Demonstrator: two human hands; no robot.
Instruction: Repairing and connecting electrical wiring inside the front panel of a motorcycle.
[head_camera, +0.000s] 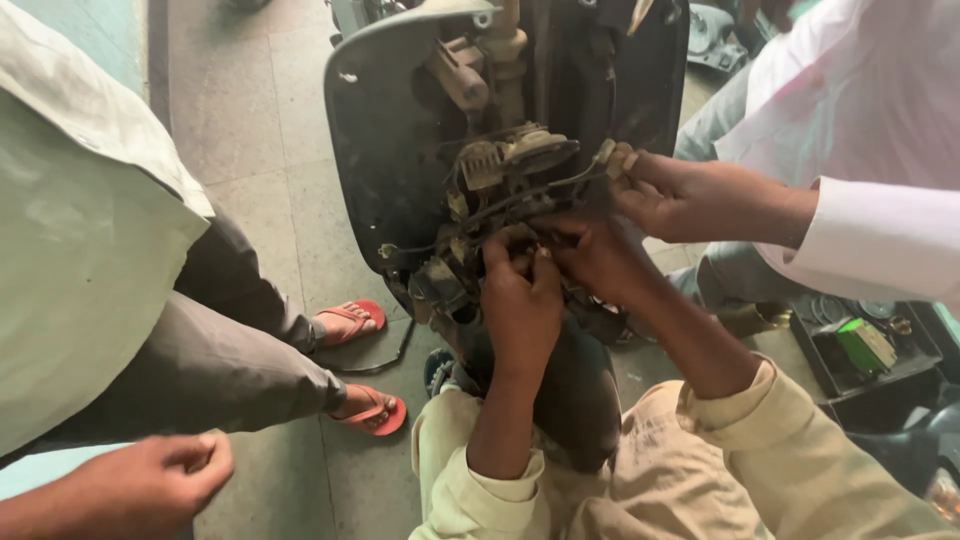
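Observation:
A dark grey scooter front panel (375, 150) stands open, showing wiring and dusty parts inside. My left hand (520, 300) is closed on a part in the wire bundle (470, 225) at the lower middle of the panel. My right hand (597, 258) touches it from the right, its fingers curled on the same bundle. Both my forearms come up from rolled beige sleeves. Just above, a co-worker's hand (680, 195) in a white sleeve holds a pale connector (615, 158) at the panel's right side.
Another person in a green shirt and grey trousers stands at the left, with red sandals (375, 410) on the tiled floor and a hand (150, 480) at the lower left. A dark tray (870, 350) holding a green box and small parts sits at the right.

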